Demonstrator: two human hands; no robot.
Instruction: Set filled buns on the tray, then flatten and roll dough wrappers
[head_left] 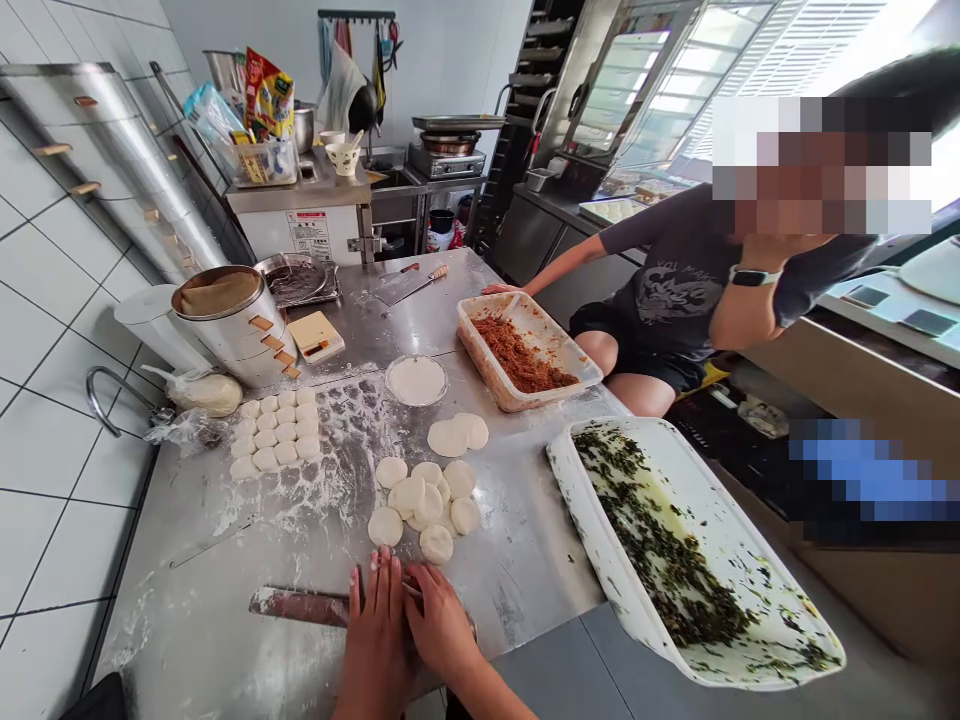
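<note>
Dough rounds (429, 503) — pale, flat, partly overlapping | left hand (376, 622) flattened, fingers straight | right hand (444, 622) — cannot tell

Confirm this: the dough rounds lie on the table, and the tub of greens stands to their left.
Wrong side: in the head view, the tub of greens stands to the right of the dough rounds. The rounds do lie on the table.
</note>
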